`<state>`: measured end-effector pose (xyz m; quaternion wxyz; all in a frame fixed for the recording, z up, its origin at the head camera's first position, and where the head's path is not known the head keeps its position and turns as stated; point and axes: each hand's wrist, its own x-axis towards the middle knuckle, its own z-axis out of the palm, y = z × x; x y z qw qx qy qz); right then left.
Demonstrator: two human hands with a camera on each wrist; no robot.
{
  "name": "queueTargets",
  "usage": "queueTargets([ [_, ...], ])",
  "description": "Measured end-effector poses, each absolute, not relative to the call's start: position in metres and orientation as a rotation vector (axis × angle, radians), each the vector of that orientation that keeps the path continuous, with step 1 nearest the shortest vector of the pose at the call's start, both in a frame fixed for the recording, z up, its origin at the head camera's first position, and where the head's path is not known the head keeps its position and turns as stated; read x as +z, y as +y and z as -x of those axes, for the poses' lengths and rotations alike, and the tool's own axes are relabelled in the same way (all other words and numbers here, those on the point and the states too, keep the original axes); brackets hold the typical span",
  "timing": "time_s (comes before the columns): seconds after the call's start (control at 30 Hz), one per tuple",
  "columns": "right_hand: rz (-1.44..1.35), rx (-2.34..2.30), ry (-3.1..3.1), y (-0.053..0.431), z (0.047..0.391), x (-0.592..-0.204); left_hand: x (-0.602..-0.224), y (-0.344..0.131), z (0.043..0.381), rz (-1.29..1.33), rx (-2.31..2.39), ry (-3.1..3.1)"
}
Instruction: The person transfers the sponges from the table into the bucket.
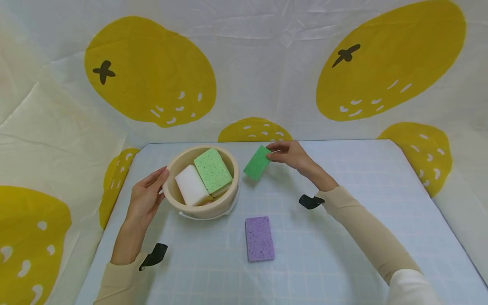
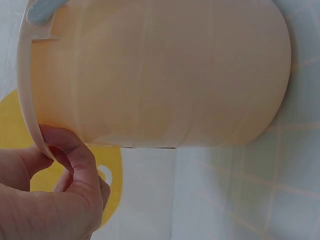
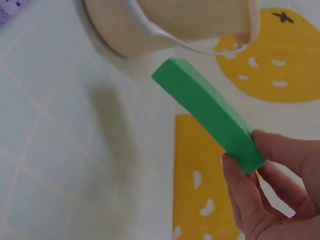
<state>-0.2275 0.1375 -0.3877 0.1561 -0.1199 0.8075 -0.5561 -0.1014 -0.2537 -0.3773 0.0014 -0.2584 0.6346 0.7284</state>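
My left hand point(image 1: 146, 197) pinches the rim of a cream bucket point(image 2: 165, 75) between thumb and fingers, on its left side. Inside the bucket lie a white sponge point(image 1: 192, 185) and a speckled light green sponge point(image 1: 213, 170), with more pieces partly hidden beneath. To the right of the bucket, my right hand point(image 1: 291, 156) holds a darker green sponge point(image 3: 210, 115) by one end, thumb on one side and fingers on the other. That sponge hangs above the table, its shadow below it in the right wrist view. A purple sponge point(image 1: 260, 239) lies flat in front.
The table point(image 1: 324, 254) has a pale blue checked cover. Behind it hangs a white cloth point(image 1: 263, 63) with large yellow fruit prints. The bucket's white handle point(image 1: 209, 218) is folded down along its front.
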Motion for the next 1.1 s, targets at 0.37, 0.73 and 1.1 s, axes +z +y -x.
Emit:
queueTargets([
  [0.37,0.488,-1.613,2.213,0.146,0.229,-0.351,-0.378,-0.255,0.102,0.783,2.327,1.965],
  [0.73,0.652,-1.610,2.122,0.136,0.226,-0.313,-0.376,-0.254,0.100,0.777,2.308,1.980],
  [1.1,0.753,-1.622,2.016,0.100,0.225,-0.304,-0.377,-0.254,0.101,0.778,2.313,1.987],
])
